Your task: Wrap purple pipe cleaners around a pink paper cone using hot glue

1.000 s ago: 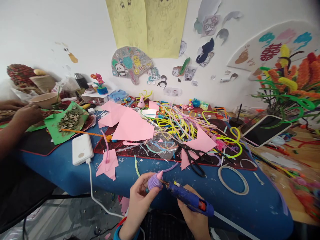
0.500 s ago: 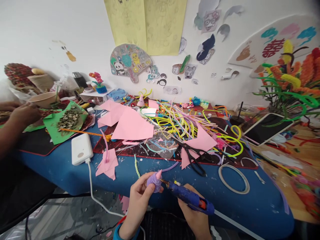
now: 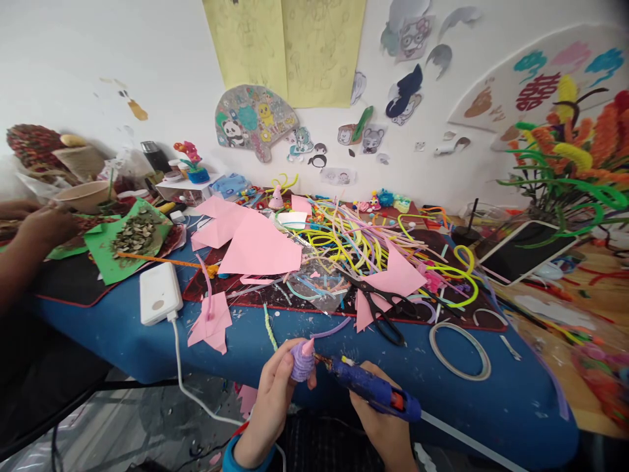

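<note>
Between the fingers of my left hand (image 3: 276,387) is a small pink paper cone (image 3: 307,347), wrapped lower down in purple chenille stem (image 3: 301,364), its pink tip bare. A loose purple tail (image 3: 331,328) of stem lies behind it on the blue cloth. My right hand (image 3: 381,423) grips a blue hot glue gun (image 3: 376,388), with a long clear glue stick (image 3: 466,439) sticking out of its back. The gun's nozzle points left, close beside the cone; I cannot tell whether it touches. Black scissors (image 3: 383,305) lie beyond my right hand.
Pink paper pieces (image 3: 260,246) and a heap of colourful chenille stems (image 3: 339,242) cover the dark mat. A tape roll (image 3: 460,352) sits right, a white power adapter (image 3: 161,293) with a cable left. Another person's hand (image 3: 46,226) works at far left near a bowl (image 3: 83,195).
My left fingers have turned the wrapped cone slightly, moving it a little to the left and showing more of its purple wrap. The glue gun has stayed nearly still.
</note>
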A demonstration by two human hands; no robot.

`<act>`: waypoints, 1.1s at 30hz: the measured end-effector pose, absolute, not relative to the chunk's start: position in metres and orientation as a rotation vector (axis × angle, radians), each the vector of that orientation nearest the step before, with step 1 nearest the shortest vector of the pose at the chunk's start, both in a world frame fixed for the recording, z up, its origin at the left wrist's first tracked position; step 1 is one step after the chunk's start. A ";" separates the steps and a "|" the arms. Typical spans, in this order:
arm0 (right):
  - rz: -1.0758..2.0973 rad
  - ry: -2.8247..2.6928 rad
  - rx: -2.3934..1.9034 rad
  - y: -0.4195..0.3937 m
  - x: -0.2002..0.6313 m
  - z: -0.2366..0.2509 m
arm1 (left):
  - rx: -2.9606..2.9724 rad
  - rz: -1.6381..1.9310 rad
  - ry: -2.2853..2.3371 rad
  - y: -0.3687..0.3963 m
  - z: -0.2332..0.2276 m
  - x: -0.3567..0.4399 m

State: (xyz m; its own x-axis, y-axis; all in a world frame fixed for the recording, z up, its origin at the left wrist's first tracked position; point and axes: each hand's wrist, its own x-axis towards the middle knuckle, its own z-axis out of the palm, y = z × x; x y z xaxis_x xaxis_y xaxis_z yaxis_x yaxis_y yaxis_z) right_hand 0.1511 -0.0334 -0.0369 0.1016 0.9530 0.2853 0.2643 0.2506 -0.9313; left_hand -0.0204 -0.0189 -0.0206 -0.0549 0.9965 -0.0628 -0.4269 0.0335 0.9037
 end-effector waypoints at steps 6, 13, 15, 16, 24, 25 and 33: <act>0.773 -1.422 -1.241 -0.034 0.150 -0.036 | 0.735 1.349 0.938 -0.018 -0.016 -0.018; 0.761 -1.474 -1.238 -0.034 0.151 -0.036 | 0.641 1.284 0.880 -0.016 -0.015 -0.019; 0.757 -1.506 -1.213 -0.032 0.153 -0.036 | 0.608 1.264 0.866 -0.015 -0.012 -0.018; 0.753 -1.534 -1.193 -0.032 0.155 -0.036 | 0.592 1.256 0.858 -0.015 -0.010 -0.018; 0.719 -1.725 -1.094 -0.026 0.158 -0.037 | 0.527 1.153 0.798 -0.007 -0.003 -0.020; 0.705 -1.719 -1.091 -0.026 0.157 -0.036 | 0.530 1.138 0.799 -0.006 -0.003 -0.020; 0.702 -1.703 -1.093 -0.027 0.154 -0.030 | 0.596 1.072 0.848 -0.002 -0.003 -0.025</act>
